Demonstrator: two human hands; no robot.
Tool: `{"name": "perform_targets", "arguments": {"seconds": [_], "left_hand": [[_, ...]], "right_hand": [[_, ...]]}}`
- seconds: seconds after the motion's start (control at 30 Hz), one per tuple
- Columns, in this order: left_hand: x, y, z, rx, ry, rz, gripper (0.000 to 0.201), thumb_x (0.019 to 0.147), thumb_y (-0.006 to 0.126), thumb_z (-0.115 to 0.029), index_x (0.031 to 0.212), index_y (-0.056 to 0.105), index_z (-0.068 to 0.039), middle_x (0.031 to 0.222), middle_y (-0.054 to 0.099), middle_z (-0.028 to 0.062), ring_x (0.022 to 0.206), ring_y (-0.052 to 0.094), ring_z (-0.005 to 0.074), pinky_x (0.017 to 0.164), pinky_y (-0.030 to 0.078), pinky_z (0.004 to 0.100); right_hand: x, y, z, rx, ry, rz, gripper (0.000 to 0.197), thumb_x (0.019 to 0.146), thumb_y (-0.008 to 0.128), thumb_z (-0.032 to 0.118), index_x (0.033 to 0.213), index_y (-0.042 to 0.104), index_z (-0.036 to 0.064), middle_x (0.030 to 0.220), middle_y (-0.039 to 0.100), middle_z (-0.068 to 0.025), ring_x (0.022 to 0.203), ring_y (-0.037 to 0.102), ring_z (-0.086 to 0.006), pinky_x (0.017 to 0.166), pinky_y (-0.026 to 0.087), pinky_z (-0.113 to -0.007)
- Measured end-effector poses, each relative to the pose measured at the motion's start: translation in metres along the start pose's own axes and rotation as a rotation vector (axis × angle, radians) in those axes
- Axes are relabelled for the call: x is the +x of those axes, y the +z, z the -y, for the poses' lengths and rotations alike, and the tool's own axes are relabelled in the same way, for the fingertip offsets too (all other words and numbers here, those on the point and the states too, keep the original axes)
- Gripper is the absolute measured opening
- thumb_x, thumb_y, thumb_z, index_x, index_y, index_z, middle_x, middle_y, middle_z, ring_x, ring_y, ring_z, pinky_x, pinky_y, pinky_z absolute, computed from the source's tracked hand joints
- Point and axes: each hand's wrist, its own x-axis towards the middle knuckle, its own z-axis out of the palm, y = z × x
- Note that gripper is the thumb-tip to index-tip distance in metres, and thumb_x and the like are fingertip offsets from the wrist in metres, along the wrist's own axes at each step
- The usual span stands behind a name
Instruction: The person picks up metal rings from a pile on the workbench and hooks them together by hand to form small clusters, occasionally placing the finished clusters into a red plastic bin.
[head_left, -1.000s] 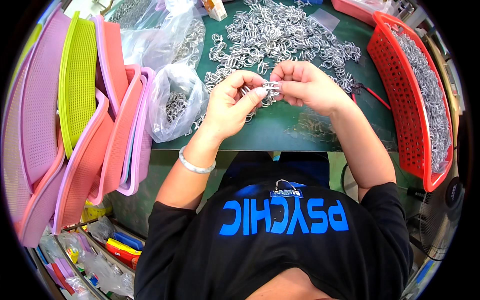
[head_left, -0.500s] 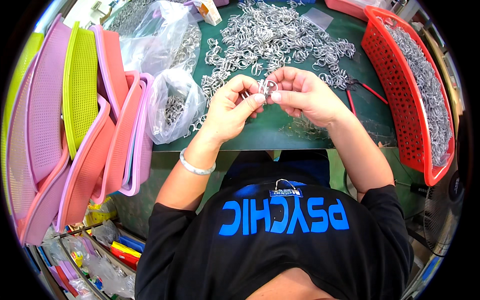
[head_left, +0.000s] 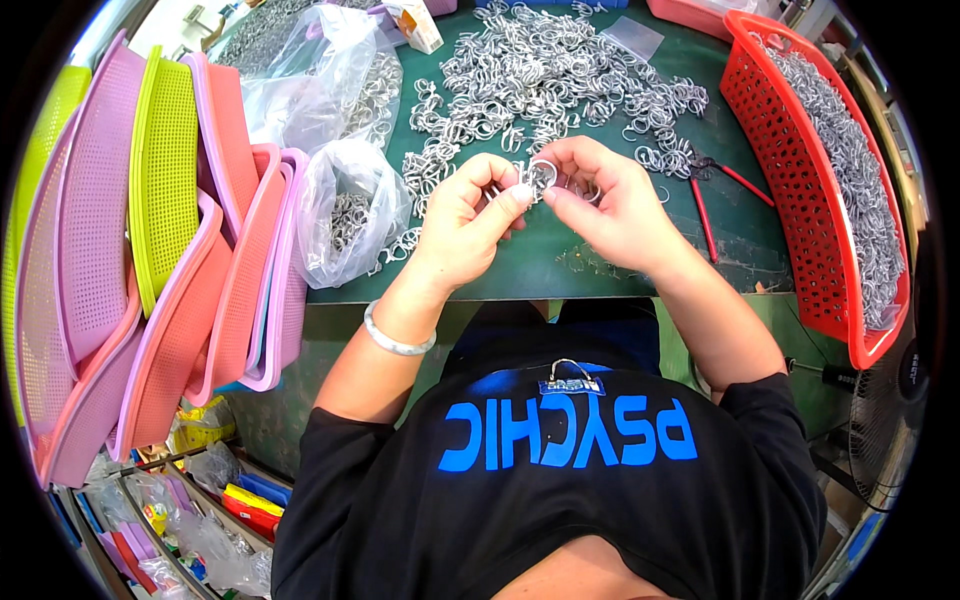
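Both hands meet over the near part of the green table, in front of a heap of silvery metal rings (head_left: 540, 75). My left hand (head_left: 468, 222) is closed, pinching a few small metal rings (head_left: 541, 177) between thumb and fingers. My right hand (head_left: 612, 212) touches the same rings from the other side with its thumb and forefinger. More rings (head_left: 588, 190) show inside its curled fingers. How the rings join between the fingertips is too small to make out.
Red-handled pliers (head_left: 708, 215) lie right of my hands. Beyond them stands a red basket (head_left: 790, 180) filled with rings. Clear plastic bags (head_left: 350, 215) holding rings sit at left, beside stacked coloured baskets (head_left: 165, 190). A small box (head_left: 415, 28) stands at the back.
My right thumb has drawn back slightly and its fingers have shifted, so rings inside that hand now show. My left hand keeps its pinch almost in place.
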Motion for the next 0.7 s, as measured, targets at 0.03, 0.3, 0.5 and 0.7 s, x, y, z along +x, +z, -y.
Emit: {"name": "perform_targets", "arguments": {"seconds": [0.03,0.3,0.5,0.7], "left_hand": [[-0.0003,0.0017,-0.0003,-0.007,-0.017,-0.032,0.008,0.086,0.054,-0.013,0.085,0.050,-0.006,0.072,0.055,-0.0003,0.060,0.050,0.0046,0.052,0.039,0.0169],[-0.0005,0.0072,-0.0011,-0.344,-0.243,-0.077,0.010,0.087,0.052,-0.015,0.084,0.054,-0.005,0.069,0.056,0.0015,0.055,0.051,0.0068,0.049,0.040,0.0184],[0.0004,0.0037,0.0023,-0.484,-0.315,-0.074,0.010,0.087,0.052,-0.016,0.082,0.055,-0.007,0.068,0.055,0.0010,0.052,0.049,0.0068,0.046,0.037,0.0179],[0.0004,0.0056,0.0038,-0.429,-0.278,-0.115,0.009,0.086,0.054,-0.015,0.081,0.056,-0.008,0.067,0.054,-0.0002,0.052,0.047,0.0059,0.047,0.036,0.0173]], "right_hand": [[-0.0013,0.0018,0.0010,-0.099,-0.067,-0.037,0.020,0.075,0.058,0.004,0.095,0.055,0.0032,0.077,0.056,-0.0033,0.063,0.050,-0.0082,0.056,0.041,-0.022],[-0.0042,0.0100,-0.0006,-0.593,-0.453,-0.191,0.019,0.070,0.057,0.000,0.088,0.055,0.0059,0.076,0.055,-0.0081,0.061,0.056,-0.0258,0.050,0.044,-0.033],[-0.0045,0.0060,-0.0033,-0.588,-0.419,-0.119,0.018,0.069,0.059,0.002,0.086,0.055,0.0076,0.077,0.054,-0.0068,0.062,0.056,-0.0261,0.050,0.045,-0.034],[-0.0040,0.0047,-0.0033,-0.569,-0.440,-0.092,0.015,0.070,0.061,0.004,0.083,0.055,0.0079,0.081,0.053,-0.0068,0.065,0.057,-0.0257,0.051,0.045,-0.034]]}}
